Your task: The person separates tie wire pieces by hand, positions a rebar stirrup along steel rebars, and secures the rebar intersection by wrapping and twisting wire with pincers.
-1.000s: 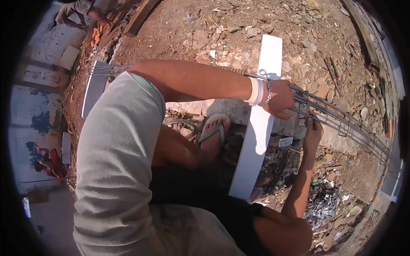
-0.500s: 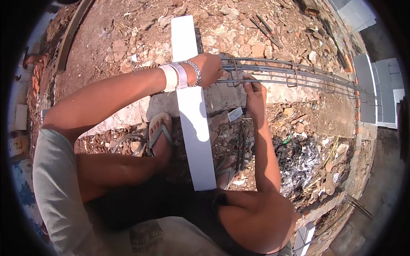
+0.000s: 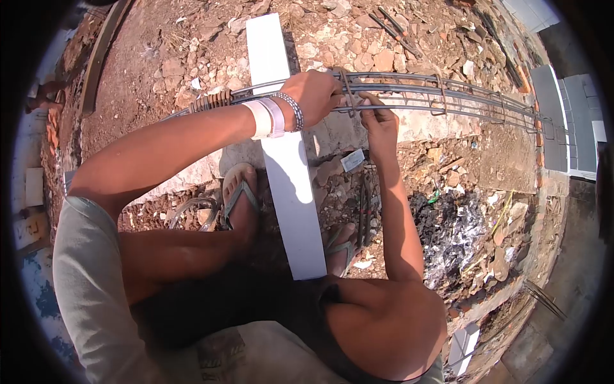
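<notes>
A long rebar cage (image 3: 409,87) of thin steel bars runs from behind my left forearm toward the right. A rusty stirrup (image 3: 343,96) loops around its bars between my hands. My left hand (image 3: 311,99), with bands at its wrist, is closed over the bars just left of that stirrup; its fingertips are partly hidden. My right hand (image 3: 380,121) comes from below, thumb and fingers pinched at the lower bar close to the stirrup. Whether a tie wire is between the fingers, I cannot make out. Beneath the cage lies a long white beam (image 3: 291,211), passing under my left hand.
Several bunched stirrups (image 3: 211,102) sit on the bars at the left. Long-handled pliers or cutters (image 3: 394,31) lie on the rubble beyond. A small white packet (image 3: 352,160) and a dark handled tool (image 3: 364,211) are near my feet. Ash (image 3: 451,240) covers ground at the right.
The view has shifted slightly, so everything sits a little higher. More bars and the bunched stirrups now show above my left forearm. Both hands stay at the same stirrup.
</notes>
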A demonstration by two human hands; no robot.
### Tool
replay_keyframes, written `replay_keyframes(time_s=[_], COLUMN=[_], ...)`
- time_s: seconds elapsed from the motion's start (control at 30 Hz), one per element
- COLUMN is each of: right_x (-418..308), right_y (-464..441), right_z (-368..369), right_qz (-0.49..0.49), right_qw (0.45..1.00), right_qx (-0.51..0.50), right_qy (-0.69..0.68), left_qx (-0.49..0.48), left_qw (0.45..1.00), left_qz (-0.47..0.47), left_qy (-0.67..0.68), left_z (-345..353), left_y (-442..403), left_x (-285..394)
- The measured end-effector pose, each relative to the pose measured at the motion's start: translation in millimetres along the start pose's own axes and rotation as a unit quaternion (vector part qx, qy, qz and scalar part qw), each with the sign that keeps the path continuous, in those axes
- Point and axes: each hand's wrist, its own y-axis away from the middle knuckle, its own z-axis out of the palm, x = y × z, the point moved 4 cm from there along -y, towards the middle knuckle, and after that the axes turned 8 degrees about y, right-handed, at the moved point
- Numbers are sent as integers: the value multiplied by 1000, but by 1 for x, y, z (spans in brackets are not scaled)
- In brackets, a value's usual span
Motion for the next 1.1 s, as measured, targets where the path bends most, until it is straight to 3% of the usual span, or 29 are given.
replay_keyframes(time_s=[0.13,0.2,0.27,0.37,0.5,0.7,0.87,0.9,0.97,1.1], right_x=[0,0,-4,-2,14,-4,-17,-27,-31,-32], right_y=[4,3,0,-1,8,18,23,26,28,22], right_z=[4,4,3,5,10,11,2,2,5,10], right_qz=[12,4,-38,-51,2,-1,-30,-47,-10,22], right_qw=[1000,999,996,993,994,946,995,998,988,953], right_qx=[23,34,62,71,58,-32,-6,-1,-5,-9], right_qy=[-3,-22,45,84,94,323,94,42,157,302], left_qx=[-13,19,57,49,117,90,93,108,136,91], left_qw=[989,989,987,982,986,987,947,941,926,955], left_qz=[-122,-117,-114,-121,-42,129,297,314,349,282], left_qy=[83,91,94,135,107,20,-79,-64,-34,1], left_z=[3,4,7,6,14,5,-4,-6,-6,2], left_y=[-7,-9,-8,-4,1,9,4,2,0,-2], left_x=[-7,-9,-11,-8,-12,-7,-3,-3,-3,-9])
